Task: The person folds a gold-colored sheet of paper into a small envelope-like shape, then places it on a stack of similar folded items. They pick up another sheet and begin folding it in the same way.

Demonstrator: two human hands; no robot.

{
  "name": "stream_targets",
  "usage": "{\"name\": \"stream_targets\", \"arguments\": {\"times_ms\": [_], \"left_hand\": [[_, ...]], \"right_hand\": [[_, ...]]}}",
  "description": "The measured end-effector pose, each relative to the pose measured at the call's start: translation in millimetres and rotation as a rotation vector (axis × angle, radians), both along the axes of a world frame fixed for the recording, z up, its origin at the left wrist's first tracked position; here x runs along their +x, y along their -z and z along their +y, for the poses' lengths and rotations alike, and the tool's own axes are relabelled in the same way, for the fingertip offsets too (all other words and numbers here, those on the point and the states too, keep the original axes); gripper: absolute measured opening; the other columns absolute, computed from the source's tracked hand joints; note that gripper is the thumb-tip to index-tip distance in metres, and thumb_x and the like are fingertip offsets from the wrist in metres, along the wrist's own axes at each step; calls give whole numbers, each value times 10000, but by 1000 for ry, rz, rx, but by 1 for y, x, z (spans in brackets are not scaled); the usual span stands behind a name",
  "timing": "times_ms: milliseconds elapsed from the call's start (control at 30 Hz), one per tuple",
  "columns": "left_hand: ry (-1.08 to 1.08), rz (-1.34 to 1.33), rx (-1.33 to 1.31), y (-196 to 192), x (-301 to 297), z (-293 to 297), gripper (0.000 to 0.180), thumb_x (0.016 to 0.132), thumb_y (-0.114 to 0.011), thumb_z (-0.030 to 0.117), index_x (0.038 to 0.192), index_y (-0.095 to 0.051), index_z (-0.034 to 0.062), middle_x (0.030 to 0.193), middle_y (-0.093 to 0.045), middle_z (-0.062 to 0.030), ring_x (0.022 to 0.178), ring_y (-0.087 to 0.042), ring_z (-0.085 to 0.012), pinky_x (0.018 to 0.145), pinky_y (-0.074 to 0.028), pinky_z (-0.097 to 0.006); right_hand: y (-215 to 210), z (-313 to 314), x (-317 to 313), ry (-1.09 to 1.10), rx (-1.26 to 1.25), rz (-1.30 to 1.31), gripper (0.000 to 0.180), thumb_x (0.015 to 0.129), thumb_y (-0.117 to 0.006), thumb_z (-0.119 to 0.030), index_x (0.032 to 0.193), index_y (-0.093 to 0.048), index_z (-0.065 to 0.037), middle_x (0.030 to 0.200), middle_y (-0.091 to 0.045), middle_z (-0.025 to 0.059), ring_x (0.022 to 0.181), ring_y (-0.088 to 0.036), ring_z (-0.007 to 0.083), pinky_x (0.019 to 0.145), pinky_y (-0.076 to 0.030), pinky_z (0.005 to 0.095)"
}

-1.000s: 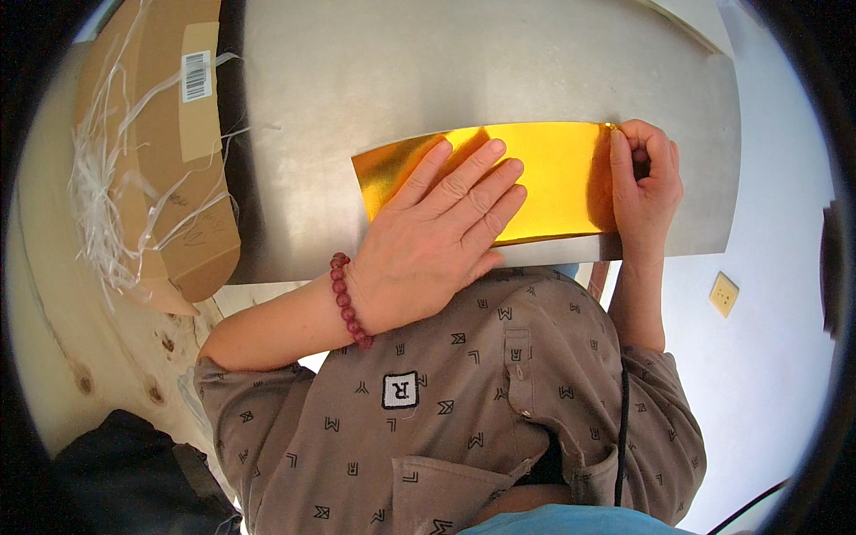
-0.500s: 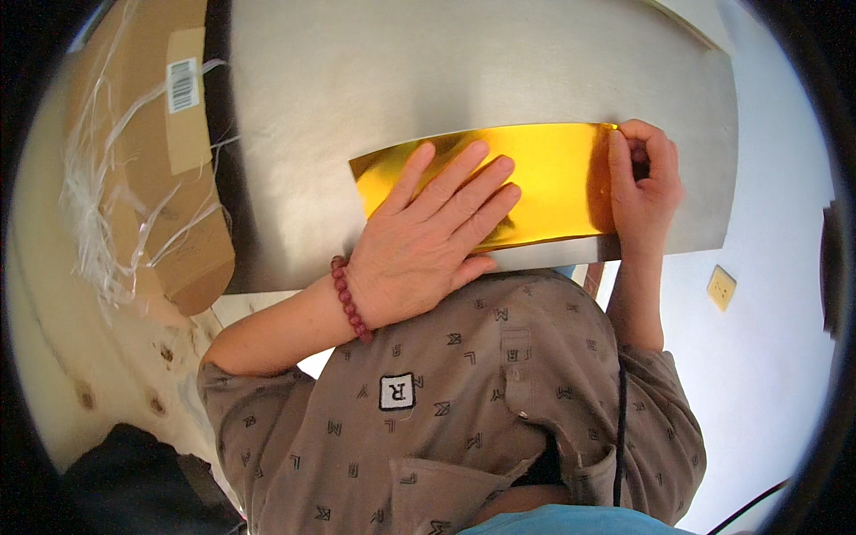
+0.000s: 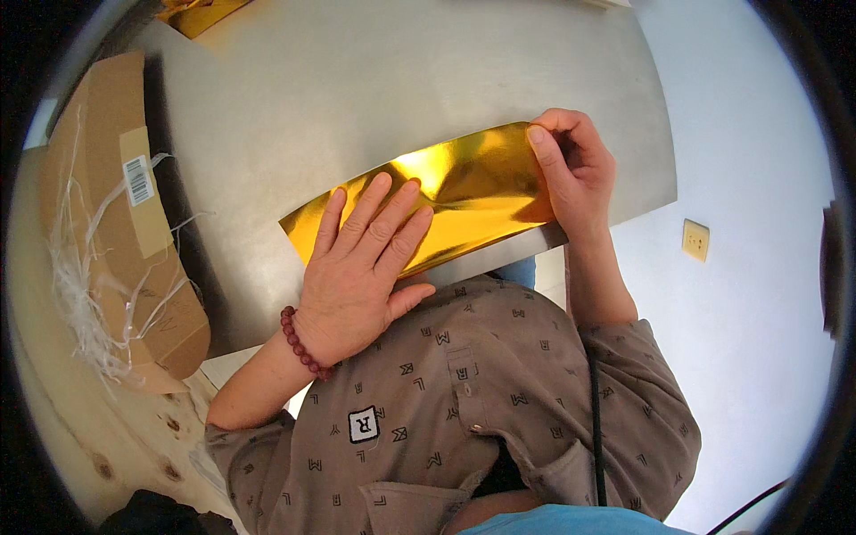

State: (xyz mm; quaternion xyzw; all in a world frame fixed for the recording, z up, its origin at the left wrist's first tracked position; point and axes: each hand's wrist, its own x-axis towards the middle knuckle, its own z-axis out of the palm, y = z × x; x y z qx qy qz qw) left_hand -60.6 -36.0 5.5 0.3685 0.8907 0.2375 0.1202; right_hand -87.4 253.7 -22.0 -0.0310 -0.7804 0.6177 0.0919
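A shiny gold foil sheet (image 3: 477, 178) lies near the front edge of a grey metal-looking tabletop (image 3: 383, 85). Across its left part my left hand (image 3: 357, 267) rests palm down, fingers spread and stretched out. At the far right corner my right hand (image 3: 584, 178) pinches the sheet between thumb and bent fingers. Soft creases run through the foil near that held end. What lies under the sheet, if anything, is hidden.
Left of the table stands brown cardboard (image 3: 94, 241) with a barcode label and tangled clear plastic strands (image 3: 76, 312). More gold foil (image 3: 205, 16) sits at the table's far left. A wall outlet (image 3: 695, 241) is on the right.
My view has shifted, so table, hands and sheet appear further left, and gold foil shows at the far left. The sheet's right end now looks creased. Both hands keep their places on it.
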Motion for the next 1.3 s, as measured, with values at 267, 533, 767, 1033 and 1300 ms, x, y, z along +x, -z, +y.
{"name": "stream_targets", "arguments": {"times_ms": [267, 533, 767, 1033, 1300], "left_hand": [[-144, 183, 302, -26, -21, 6, 533, 812, -825, 176, 1300, -657, 41, 1361, -611, -143, 1248, -571, -373, 1070, -455, -489], [-195, 312, 576, -54, -42, 46, 317, 839, -805, 78, 1144, -725, 54, 1064, -731, -90, 1040, -657, -296, 955, -486, -393], [-151, 288, 737, -59, -38, 51, 129, 819, -793, 81, 939, -765, 118, 867, -718, -3, 852, -660, -234, 898, -479, -395], [-99, 701, 712, -64, -29, 46, 178, 752, -776, 127, 927, -795, 149, 874, -722, 37, 876, -654, -166, 960, -460, -426], [-53, 811, 716, -67, -22, 43, 213, 705, -770, 162, 916, -798, 166, 885, -723, 43, 877, -654, -152, 991, -439, -412]], "right_hand": [[-25, -3, 0, -142, 16, 231, 101, 952, -708, -18, 1036, -654, -33, 979, -637, 10, 914, -561, 111, 856, -467, 273], [-54, -17, 8, -247, 101, 424, 111, 886, -733, 16, 976, -697, -36, 970, -672, 46, 891, -596, 168, 806, -476, 295], [-66, -27, 12, -276, 108, 504, 176, 834, -766, 19, 987, -708, -46, 915, -693, 42, 856, -617, 194, 761, -478, 309], [-80, -28, 15, -325, 162, 622, 243, 759, -771, 36, 974, -724, -67, 915, -703, 30, 847, -626, 217, 744, -496, 325], [-88, -28, 19, -362, 176, 697, 218, 743, -776, 26, 930, -751, -83, 909, -705, 32, 847, -627, 216, 740, -497, 326]]}}
